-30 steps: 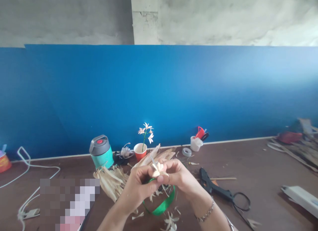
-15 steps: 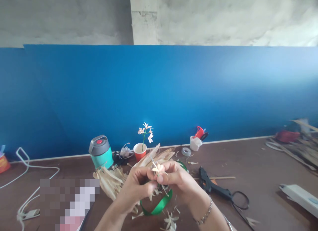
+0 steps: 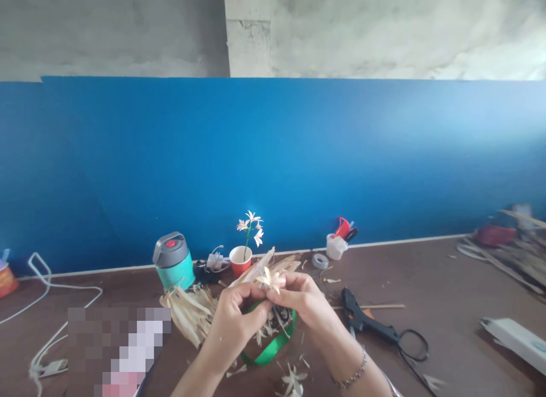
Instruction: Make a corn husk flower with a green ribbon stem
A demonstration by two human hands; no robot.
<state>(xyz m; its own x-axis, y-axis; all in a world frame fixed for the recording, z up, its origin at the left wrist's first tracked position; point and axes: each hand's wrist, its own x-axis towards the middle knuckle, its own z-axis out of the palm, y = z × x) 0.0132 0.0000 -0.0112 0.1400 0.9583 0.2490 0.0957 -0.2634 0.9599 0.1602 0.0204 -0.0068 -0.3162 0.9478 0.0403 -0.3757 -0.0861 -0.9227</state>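
A cream husk flower (image 3: 268,278) with spread pointed petals is pinched between both hands above the table. My left hand (image 3: 241,314) is closed, its thumb and fingertips at the flower's base. From the other side my right hand (image 3: 305,300) grips the petals with thumb and forefinger. Under the hands lies a loop of green ribbon (image 3: 273,351), with loose petal pieces inside it. A second husk flower (image 3: 292,380) rests near the front edge. Dried corn husks (image 3: 191,309) spread out left of and behind the hands.
Behind stand a teal flask (image 3: 176,274), a red paper cup (image 3: 241,266) holding a flower stem, a tape roll (image 3: 319,261) and a white tool cup (image 3: 336,247). A black glue gun (image 3: 369,323) with its cord lies right. White cable (image 3: 46,306) runs along the left.
The flower has turned and risen slightly, so its petals now face more openly upward. My fingers have shifted their hold around it, and the green ribbon loop shows more.
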